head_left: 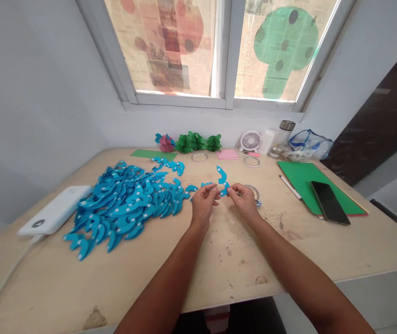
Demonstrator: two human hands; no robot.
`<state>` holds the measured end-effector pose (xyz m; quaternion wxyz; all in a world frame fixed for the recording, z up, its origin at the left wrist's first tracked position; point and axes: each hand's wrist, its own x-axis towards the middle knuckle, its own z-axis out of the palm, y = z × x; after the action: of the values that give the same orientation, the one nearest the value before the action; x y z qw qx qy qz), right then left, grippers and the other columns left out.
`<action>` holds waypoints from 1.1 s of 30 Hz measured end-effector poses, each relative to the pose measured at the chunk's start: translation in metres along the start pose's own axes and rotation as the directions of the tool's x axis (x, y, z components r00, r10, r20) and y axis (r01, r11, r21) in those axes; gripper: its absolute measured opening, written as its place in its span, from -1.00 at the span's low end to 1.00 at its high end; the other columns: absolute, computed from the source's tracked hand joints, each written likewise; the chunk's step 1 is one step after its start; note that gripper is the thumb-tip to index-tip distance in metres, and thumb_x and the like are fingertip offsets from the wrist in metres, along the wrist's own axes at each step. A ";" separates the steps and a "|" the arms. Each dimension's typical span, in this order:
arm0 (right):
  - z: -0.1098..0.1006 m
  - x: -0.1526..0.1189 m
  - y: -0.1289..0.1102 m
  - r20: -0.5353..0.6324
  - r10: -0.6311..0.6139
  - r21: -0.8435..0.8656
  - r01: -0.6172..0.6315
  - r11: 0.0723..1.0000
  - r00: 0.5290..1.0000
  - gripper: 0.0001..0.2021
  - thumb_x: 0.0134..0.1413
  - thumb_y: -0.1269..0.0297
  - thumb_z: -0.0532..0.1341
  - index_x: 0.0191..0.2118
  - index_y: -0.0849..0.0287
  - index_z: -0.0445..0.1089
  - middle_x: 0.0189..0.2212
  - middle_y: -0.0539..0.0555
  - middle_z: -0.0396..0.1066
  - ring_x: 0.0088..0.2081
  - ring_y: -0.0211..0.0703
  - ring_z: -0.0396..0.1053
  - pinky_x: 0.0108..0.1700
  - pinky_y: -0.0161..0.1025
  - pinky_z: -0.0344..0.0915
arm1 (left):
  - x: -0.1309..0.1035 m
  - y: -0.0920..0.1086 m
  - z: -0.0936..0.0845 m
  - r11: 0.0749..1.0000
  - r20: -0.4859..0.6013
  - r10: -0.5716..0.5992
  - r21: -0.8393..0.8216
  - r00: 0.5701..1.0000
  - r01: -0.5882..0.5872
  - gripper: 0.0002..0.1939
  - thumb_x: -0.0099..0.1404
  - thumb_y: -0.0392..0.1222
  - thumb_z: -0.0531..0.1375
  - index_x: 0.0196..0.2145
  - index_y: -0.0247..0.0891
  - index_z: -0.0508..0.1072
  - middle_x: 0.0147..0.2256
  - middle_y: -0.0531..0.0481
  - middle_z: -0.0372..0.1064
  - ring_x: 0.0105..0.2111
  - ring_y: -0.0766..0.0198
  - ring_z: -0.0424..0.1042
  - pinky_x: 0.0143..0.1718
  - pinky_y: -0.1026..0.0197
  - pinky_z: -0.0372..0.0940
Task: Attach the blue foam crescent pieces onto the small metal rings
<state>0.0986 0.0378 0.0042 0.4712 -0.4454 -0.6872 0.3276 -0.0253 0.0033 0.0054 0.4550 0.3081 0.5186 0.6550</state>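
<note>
At the center of the frame, the grip of the right hand (pixel 243 199) is a pinch: thumb and forefinger grasp the lower part of a curved blue paper strip (pixel 222 175) marked with small white squares. The strip stands out above the fingertips in a wavy S shape; whether it is one piece or two joined pieces is hard to tell. The left hand (pixel 204 203) has its thumb and forefinger drawn together just beside the strip's lower left end; I cannot tell whether this grip holds paper or something very small.

The step in hand looks like fine fingertip work on this one strip, perhaps at one of its white squares. The next move seems to call for a steady right pinch and a light, precise left fingertip, so that the thin paper does not bend.

Just beyond the left hand, a few loose blue pieces trail left toward a large heap of similar blue paper curves (pixel 125 199), spread over the left of the desk (pixel 215 273). Near the right hand, a pale ring (pixel 255 189) is partly hidden. At the right of the frame, a dark phone (pixel 329 202) lies on green sheets (pixel 297 178), with a white pen (pixel 291 187) beside them. Along the back, green paper ornaments (pixel 196 141) stand left of a small white fan (pixel 250 140).
</note>
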 end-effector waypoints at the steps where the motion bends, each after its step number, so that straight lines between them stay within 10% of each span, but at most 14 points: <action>1: 0.000 -0.001 0.000 0.000 -0.012 -0.040 0.012 0.999 1.000 -0.75 -0.01 0.12 0.13 -0.52 0.16 0.39 -0.57 0.00 0.42 -0.46 -0.19 0.34 -0.38 -0.28 0.22 | 0.001 0.000 0.000 1.000 -0.021 0.019 0.005 1.000 -0.019 -0.66 -0.05 -0.08 0.26 -0.31 -0.33 0.48 -0.42 -0.08 0.46 -0.49 0.32 0.42 -0.53 0.33 0.25; 15: 0.005 -0.010 -0.008 0.051 -0.208 -0.334 0.213 0.918 0.977 -0.84 -0.02 0.26 0.22 -0.56 0.13 0.34 -0.52 -0.01 0.43 -0.35 -0.16 0.33 -0.08 -0.11 0.06 | 0.005 -0.001 -0.003 0.995 0.015 0.052 -0.087 0.999 -0.051 -0.48 -0.20 -0.11 0.37 -0.21 -0.32 0.46 -0.39 -0.03 0.44 -0.39 0.30 0.41 -0.36 0.26 0.29; 24: 0.004 -0.003 0.003 0.155 -0.007 0.123 -0.013 0.992 0.988 -0.67 0.03 0.04 0.14 -0.55 0.19 0.35 -0.60 -0.03 0.32 -0.49 -0.26 0.25 -0.40 -0.32 0.15 | 0.008 -0.001 -0.007 0.949 0.187 -0.109 -0.272 0.976 0.158 -0.56 -0.15 -0.15 0.36 -0.26 -0.33 0.45 -0.40 -0.06 0.45 -0.43 0.29 0.42 -0.33 0.20 0.27; 33: 0.003 0.000 -0.001 0.174 0.057 0.232 -0.097 0.968 0.983 -0.65 -0.02 0.02 0.15 -0.61 0.20 0.32 -0.65 -0.05 0.25 -0.55 -0.30 0.17 -0.45 -0.35 0.11 | 0.008 0.002 -0.009 0.934 0.240 -0.140 -0.291 0.961 0.208 -0.59 -0.12 -0.21 0.35 -0.24 -0.31 0.45 -0.40 -0.02 0.45 -0.43 0.31 0.41 -0.33 0.21 0.25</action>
<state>0.0957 0.0368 0.0039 0.4497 -0.3827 -0.6616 0.4620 -0.0363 0.0068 0.0043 0.6080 0.2535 0.3811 0.6487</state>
